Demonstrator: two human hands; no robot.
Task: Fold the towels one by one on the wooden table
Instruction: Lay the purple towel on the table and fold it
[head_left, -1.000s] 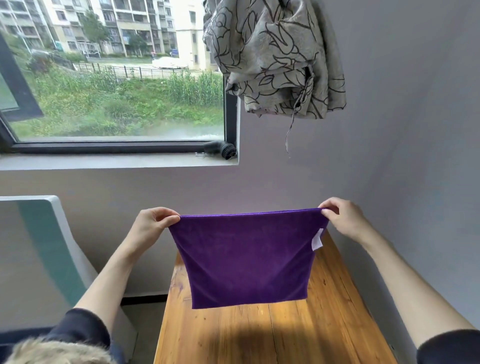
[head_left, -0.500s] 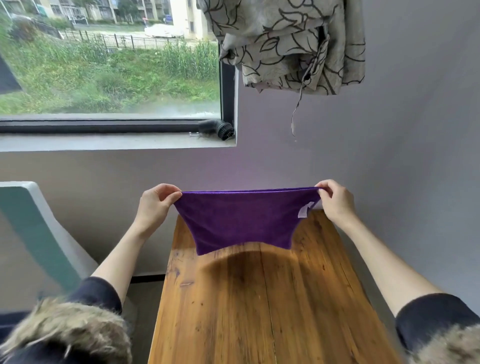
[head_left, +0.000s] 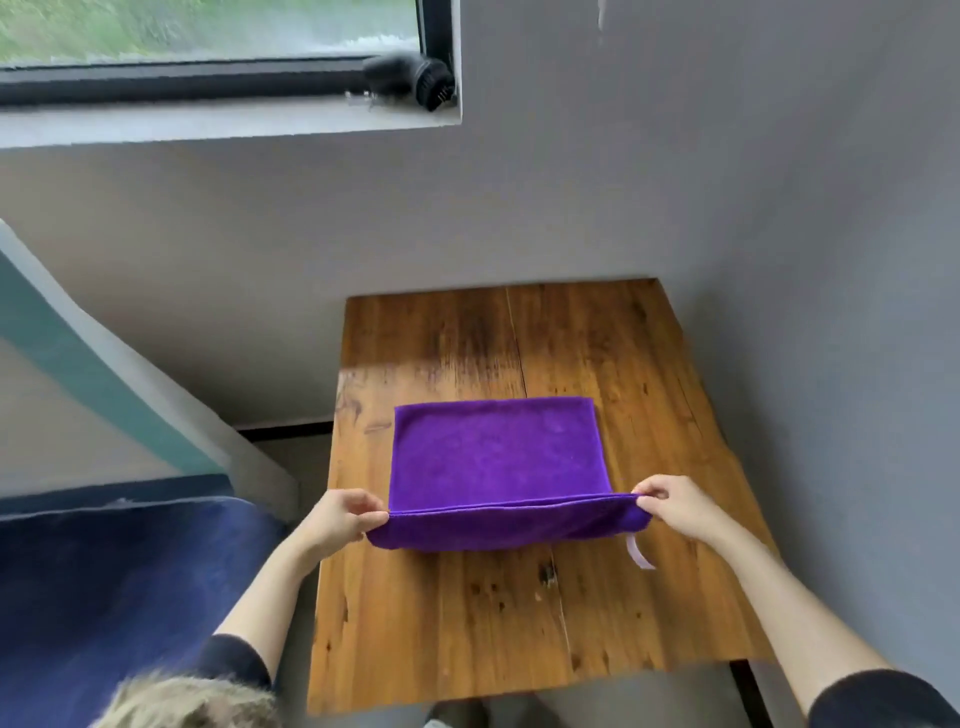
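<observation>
The purple towel (head_left: 496, 452) lies on the wooden table (head_left: 519, 613), its far part spread flat toward 12 o'clock and its near edge lifted off the wood. That raised edge runs straight between the two hands, from 9 o'clock to 3 o'clock across the towel, and below it the cloth curls under toward 6 o'clock. The left hand (head_left: 337, 519) pinches the towel's left near corner between thumb and fingers. The right hand (head_left: 675, 506) pinches the right near corner the same way, the fingers bent over the hem. A pale tag (head_left: 638, 553) hangs from the right corner just below that hand, at about 5 o'clock from the towel's middle; it seems to touch the table, though the blur leaves this unsure.

Both forearms reach in from 6 o'clock, bare to dark sleeves, the wrists held level a little above the tabletop.

The table stands against a grey wall (head_left: 675, 182). At 11 o'clock a window sill (head_left: 208, 124) carries a small dark object (head_left: 415, 83) at its right end. A blue cushion (head_left: 119, 582) lies at 8 o'clock beside the table.
</observation>
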